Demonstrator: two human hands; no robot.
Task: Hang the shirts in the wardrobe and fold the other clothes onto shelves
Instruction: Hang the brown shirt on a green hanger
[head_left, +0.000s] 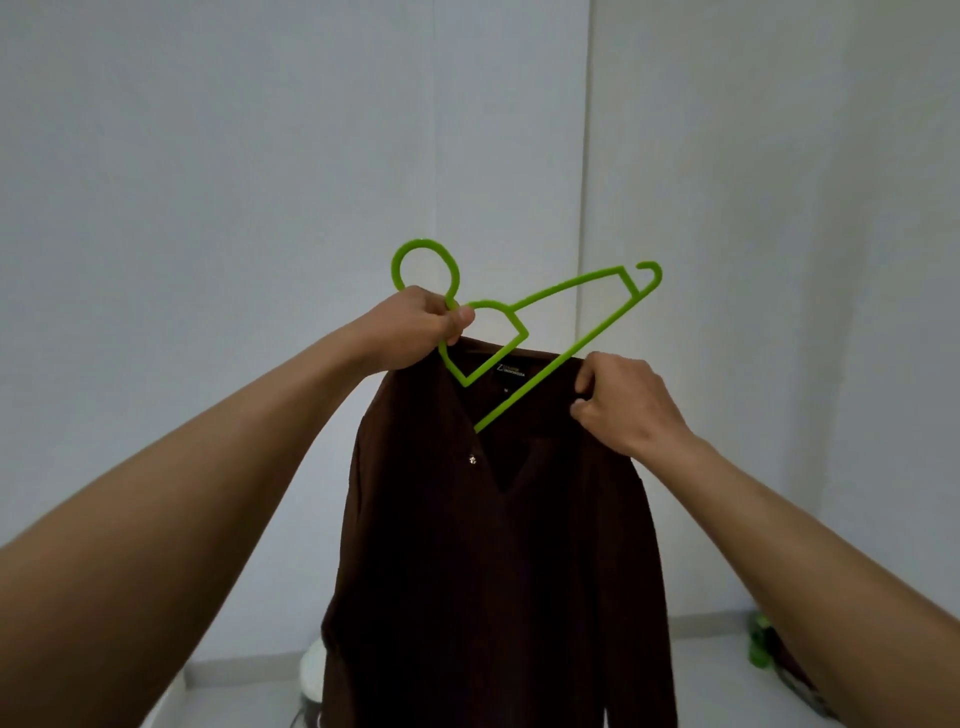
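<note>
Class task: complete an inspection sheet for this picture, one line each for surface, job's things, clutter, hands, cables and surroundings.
Surface: pale floor low in view.
Job's things: brown shirt hangs down between the hands; green hanger tilted, one end inside the collar, the other sticking up.
Clutter: green item and white object low down, unclear.
Hands: left hand grips the hanger below its hook; right hand pinches the shirt's collar.
Cables: nothing seen.
Surroundings: white walls; no wardrobe in view.

The hanger (597, 333) tilts above the shirt (493, 545), its lower end inside the neck opening, its other end up to the right. The left hand (421, 327) grips the hanger's neck at the collar's left side; the right hand (623, 405) pinches the collar's right side.
</note>
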